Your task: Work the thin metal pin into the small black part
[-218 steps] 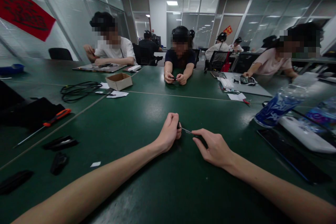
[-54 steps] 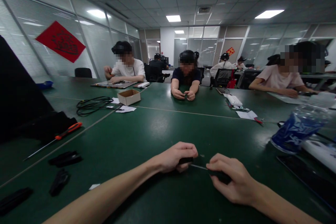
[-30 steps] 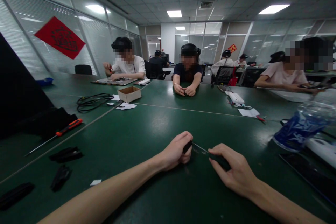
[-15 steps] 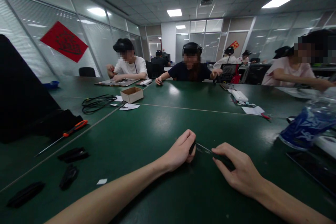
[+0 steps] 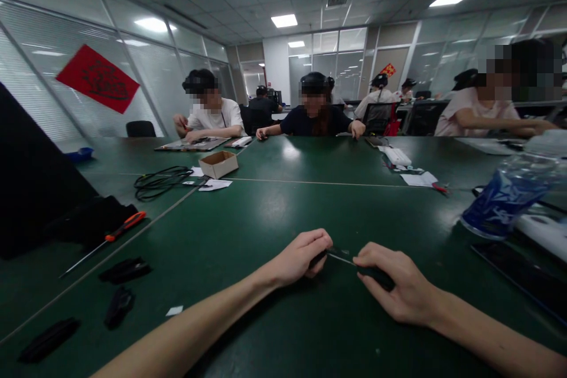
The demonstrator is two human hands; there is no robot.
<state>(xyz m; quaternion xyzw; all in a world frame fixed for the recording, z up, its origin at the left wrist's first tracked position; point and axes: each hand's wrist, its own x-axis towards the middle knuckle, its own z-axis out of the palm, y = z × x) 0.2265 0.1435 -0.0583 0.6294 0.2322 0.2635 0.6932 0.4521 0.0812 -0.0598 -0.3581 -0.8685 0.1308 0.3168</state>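
Observation:
Fingers of my right hand (image 5: 396, 280) are wrapped round the black handle of a screwdriver (image 5: 376, 277). Its thin metal shaft points left, and the tip meets a small black part or is hidden beside it. My left hand (image 5: 303, 257) is closed on that black part (image 5: 317, 259), most of which the fingers cover, so its kind is unclear. Both hands are low over the green table. Several similar-looking black pieces (image 5: 119, 307) lie at the left, near a small white scrap of paper (image 5: 174, 310).
An orange-handled screwdriver (image 5: 126, 226) lies by a large black object (image 5: 35, 189) at left. Beyond are a coiled black cable (image 5: 162, 183) and an open cardboard box (image 5: 218, 165). At right stand a blue-labelled bottle (image 5: 500, 201) and a dark phone (image 5: 518, 277). Other people sit across the table.
The shaft and the handle in my right hand show more plainly now. My left hand appears slightly lower, while the whole view has shifted a little. The person opposite has lowered one hand.

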